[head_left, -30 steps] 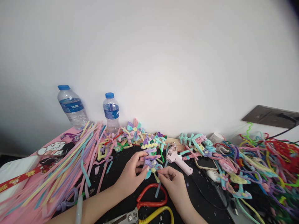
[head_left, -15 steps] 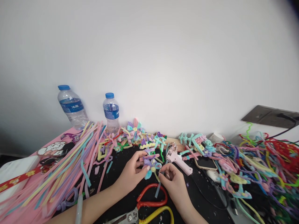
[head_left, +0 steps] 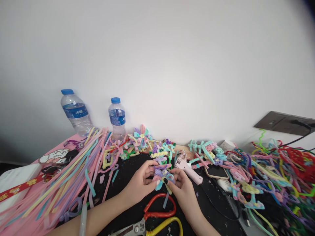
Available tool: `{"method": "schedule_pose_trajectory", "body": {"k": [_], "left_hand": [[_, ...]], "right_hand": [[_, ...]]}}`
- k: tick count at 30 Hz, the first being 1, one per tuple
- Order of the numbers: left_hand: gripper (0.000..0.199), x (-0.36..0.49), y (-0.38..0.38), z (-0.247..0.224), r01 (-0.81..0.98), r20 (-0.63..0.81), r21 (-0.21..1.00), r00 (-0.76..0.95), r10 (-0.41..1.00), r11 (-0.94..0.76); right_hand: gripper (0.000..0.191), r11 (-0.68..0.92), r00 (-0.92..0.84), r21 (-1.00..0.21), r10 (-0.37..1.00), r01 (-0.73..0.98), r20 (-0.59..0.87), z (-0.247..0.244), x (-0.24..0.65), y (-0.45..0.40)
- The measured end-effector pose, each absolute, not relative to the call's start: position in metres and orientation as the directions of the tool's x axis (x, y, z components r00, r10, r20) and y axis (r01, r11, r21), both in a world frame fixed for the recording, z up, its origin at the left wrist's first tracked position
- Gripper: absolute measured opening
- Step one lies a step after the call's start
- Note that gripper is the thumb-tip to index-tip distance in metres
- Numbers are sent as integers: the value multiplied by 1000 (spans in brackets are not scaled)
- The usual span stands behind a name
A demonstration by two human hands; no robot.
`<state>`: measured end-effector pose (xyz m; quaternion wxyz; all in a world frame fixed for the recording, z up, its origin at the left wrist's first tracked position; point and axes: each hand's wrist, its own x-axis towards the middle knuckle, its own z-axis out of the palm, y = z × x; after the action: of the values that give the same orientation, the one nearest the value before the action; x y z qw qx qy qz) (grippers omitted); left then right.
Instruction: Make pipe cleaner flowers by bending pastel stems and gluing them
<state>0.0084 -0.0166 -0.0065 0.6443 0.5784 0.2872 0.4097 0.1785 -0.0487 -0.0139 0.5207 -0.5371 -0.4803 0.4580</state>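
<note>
A pipe-cleaner flower [head_left: 159, 185] in purple, blue and pink, with a yellowish centre, is held between both hands above the black work surface. My left hand [head_left: 141, 181] grips its left side, thumb in front and fingers curled behind. At its right side, my right hand [head_left: 182, 187] pinches the petals near the centre, its dark thumbnail over them. A pale yellow strand hangs below the flower, close to a translucent strip [head_left: 166, 200]. Scissors [head_left: 159, 214] with one red and one yellow handle lie just beneath the hands.
A pink glue gun [head_left: 189, 171] lies right of the hands, near a phone [head_left: 217, 171]. Pipe cleaners [head_left: 71, 175] spread across the left, with a tangled pile [head_left: 278, 177] at right. Two water bottles [head_left: 117, 118] stand by the wall.
My right hand has shifted slightly up and left, its thumb now over the flower's centre. The flower has moved a little right and turned in my left hand.
</note>
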Motion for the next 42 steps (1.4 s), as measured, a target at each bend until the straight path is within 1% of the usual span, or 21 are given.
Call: {"method": "schedule_pose_trajectory", "body": {"k": [4, 10, 16, 22, 27, 33, 42], "left_hand": [[34, 8, -15, -6, -210, 98, 978, 523, 847, 17], [34, 8, -13, -5, -181, 50, 983, 486, 872, 44], [34, 7, -14, -5, -179, 31, 982, 486, 873, 64], [35, 8, -13, -7, -205, 32, 975, 491, 871, 79], [35, 7, -11, -9, -175, 9, 981, 449, 894, 78], [37, 8, -10, -11, -157, -20, 983, 440, 898, 99], [37, 9, -12, -8, -130, -13, 988, 442, 897, 78]], "right_hand": [[22, -44, 74, -996, 997, 78, -38, -15, 181, -48], [18, -24, 72, -997, 997, 76, -19, -12, 182, -47], [16, -28, 21, -994, 999, 105, -26, -13, 184, -47], [15, -20, 36, -993, 999, 118, -16, -15, 182, -49], [16, 0, 61, -992, 998, 129, 8, -16, 182, -47], [14, -16, 36, -990, 999, 138, -11, -14, 181, -49], [14, -20, 45, -983, 999, 184, -12, -15, 181, -49]]}}
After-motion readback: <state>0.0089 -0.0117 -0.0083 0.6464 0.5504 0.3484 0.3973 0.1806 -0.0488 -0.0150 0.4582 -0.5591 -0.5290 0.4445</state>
